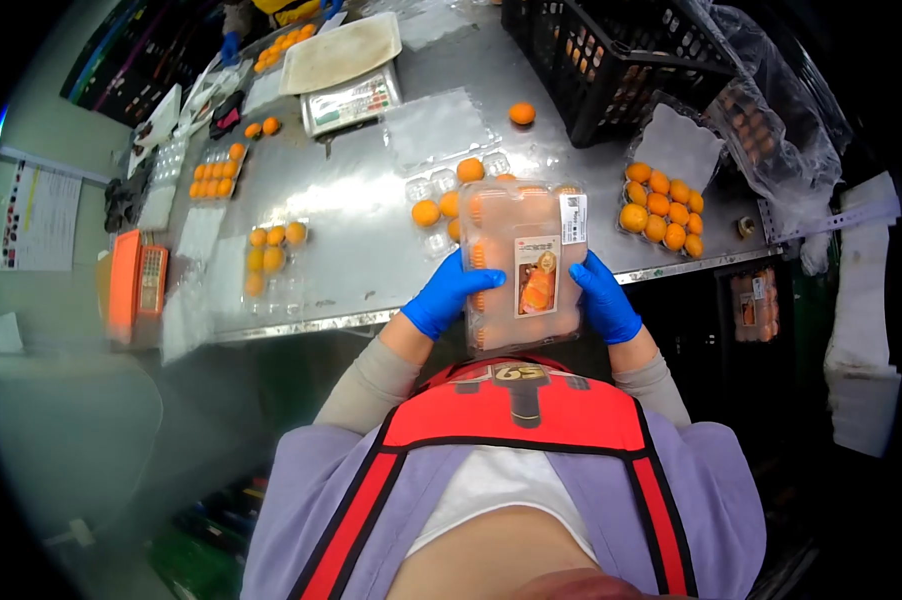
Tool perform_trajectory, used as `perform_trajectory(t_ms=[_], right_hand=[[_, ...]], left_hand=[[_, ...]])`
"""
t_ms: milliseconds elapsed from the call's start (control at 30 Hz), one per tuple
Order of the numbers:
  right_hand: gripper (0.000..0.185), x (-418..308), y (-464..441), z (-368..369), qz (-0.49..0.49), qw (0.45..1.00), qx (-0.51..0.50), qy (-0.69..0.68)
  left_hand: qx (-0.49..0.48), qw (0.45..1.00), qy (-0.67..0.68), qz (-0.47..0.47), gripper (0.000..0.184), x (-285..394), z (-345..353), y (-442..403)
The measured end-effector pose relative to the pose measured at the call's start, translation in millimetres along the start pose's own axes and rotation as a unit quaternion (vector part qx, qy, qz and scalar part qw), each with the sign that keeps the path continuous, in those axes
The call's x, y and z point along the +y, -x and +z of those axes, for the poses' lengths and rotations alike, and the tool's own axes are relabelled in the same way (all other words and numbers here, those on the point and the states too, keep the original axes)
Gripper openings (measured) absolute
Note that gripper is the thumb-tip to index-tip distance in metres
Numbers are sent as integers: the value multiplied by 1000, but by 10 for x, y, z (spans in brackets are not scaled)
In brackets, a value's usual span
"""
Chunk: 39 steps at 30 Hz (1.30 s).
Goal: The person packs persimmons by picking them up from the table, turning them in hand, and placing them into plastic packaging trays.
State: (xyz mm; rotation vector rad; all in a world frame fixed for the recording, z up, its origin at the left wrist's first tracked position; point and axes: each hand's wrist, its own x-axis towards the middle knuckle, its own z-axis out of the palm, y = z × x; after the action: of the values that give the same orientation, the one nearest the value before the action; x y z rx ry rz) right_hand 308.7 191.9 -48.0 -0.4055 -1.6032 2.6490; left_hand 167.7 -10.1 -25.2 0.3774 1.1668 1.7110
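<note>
Closed fruit pack (499, 272) overlapping table edge (356, 321)

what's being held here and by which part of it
A closed plastic box of orange fruit, held by its two long sides: left hand on one, right hand on the other.

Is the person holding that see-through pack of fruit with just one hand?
No, the left hand grips one side of the pack while the right hand holds the opposite side.
</note>
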Motion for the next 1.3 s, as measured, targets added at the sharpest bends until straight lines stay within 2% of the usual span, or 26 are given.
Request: perform_trajectory(t_ms=[100,200,267,333,400,467,633,700,800,933,1033,1067,1133,1200,1233,1300], right_hand=[[53,243,136,147,16,990,38,-132],[53,424,322,131,16,992,37,-122],[55,532,462,64,47,982,43,-178],[58,493,527,122,28,984,41,-174],[59,433,655,47,47,973,22,-226],[52,379,736,-104,35,974,43,-217],[47,4,1064,-515,-100,972,159,-142],[57,-139,1289,-950,-142,967,208,-19],[59,-452,1848,-1554,-176,935,307,20],[55,-900,2692,-2271,-219,849,465,125],[48,-1106,3012,-2824,-206,786,549,195],[50,-1084,3091,-3104,-167,755,560,298],[54,-915,3116,-3727,-96,714,557,413],[59,-730,2979,-4249,-16,715,542,441],[62,-607,2902,-4518,70,693,533,480],[62,-413,2743,-4909,80,702,502,499]], left_hand=[[-4,1000,-12,2,59,-43,23,168],[-8,1000,4,-19,57,-171,35,311],[-6,999,39,11,59,-192,161,400],[-23,996,87,-24,61,-206,278,394],[-45,995,78,-42,62,-279,353,342],[-50,995,80,-31,60,-458,409,182],[-85,992,73,-51,59,-667,728,-366],[-60,994,47,-73,57,-957,797,-755],[-11,995,0,-94,49,-931,1288,-1039],[-36,991,-29,-125,51,-1128,1700,-1511],[-37,990,-23,-136,49,-1196,1916,-1718],[-27,988,-43,-144,49,-1199,1984,-1746],[-11,986,-66,-155,48,-1232,2043,-1803],[6,982,-79,-171,46,-1291,2032,-1826],[12,982,-79,-173,46,-1284,2051,-1824],[44,979,-90,-177,50,-1254,2078,-1791]])
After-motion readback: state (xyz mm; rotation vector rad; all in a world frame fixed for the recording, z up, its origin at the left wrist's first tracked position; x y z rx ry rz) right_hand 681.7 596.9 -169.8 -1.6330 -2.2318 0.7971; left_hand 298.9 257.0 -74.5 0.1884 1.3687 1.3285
